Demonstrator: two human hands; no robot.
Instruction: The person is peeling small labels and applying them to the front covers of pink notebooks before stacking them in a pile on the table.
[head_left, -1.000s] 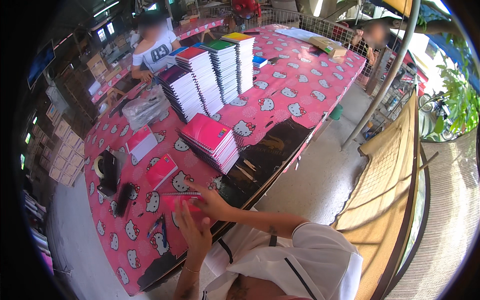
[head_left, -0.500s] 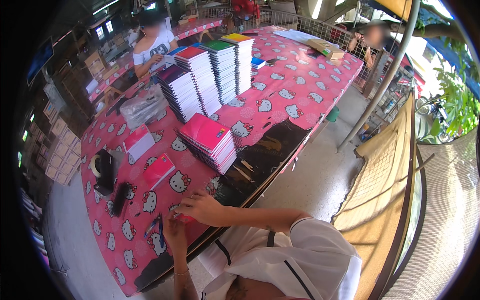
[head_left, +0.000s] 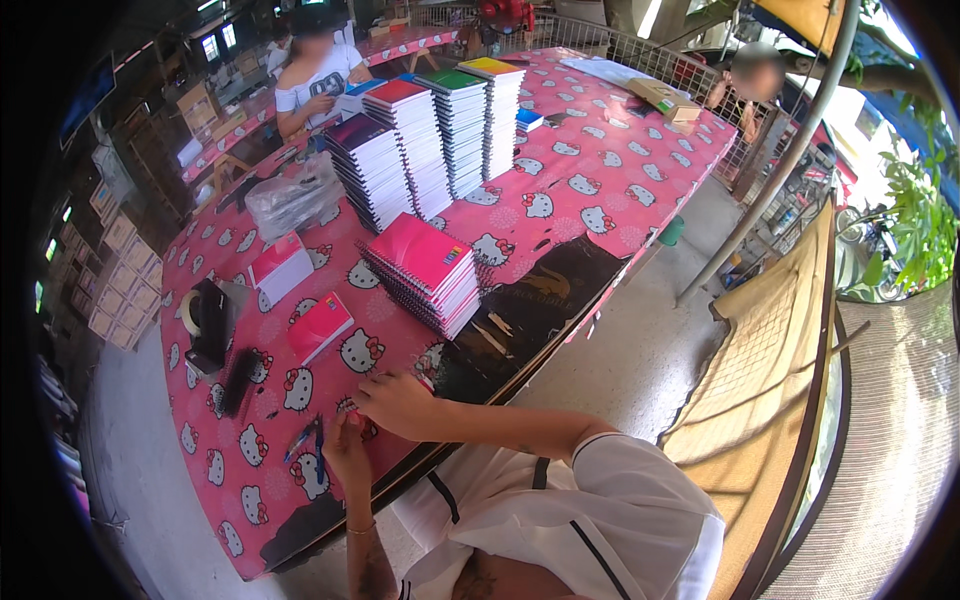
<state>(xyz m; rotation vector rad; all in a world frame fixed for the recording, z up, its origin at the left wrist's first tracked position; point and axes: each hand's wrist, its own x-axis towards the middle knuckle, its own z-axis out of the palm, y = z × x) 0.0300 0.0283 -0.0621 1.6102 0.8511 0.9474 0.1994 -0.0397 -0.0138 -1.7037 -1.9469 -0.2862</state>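
At the table's near edge my left hand [head_left: 346,452] and my right hand [head_left: 398,406] meet, fingertips pinched together. Slivers of pinkish red show around them, but the held thing is mostly hidden. Beside my left hand lies a blue-handled tool [head_left: 318,450], perhaps pliers, with a blue pen-like item [head_left: 298,440]. Beyond my hands are a small pink pad [head_left: 320,326] and a stack of pink spiral notebooks [head_left: 425,262]. Farther left sits a thick block of pink-covered pads [head_left: 282,265].
Tall stacks of spiral notebooks [head_left: 408,140] stand toward the back. A black tape dispenser [head_left: 208,325], a dark brush [head_left: 240,385] and a clear plastic bag [head_left: 293,195] lie at left. One person [head_left: 322,85] works across the table; another [head_left: 752,80] is at far right.
My right hand has shifted slightly up at the fingertips, still against the left. The view has tilted a little; the stacks and tools stay put on the table.
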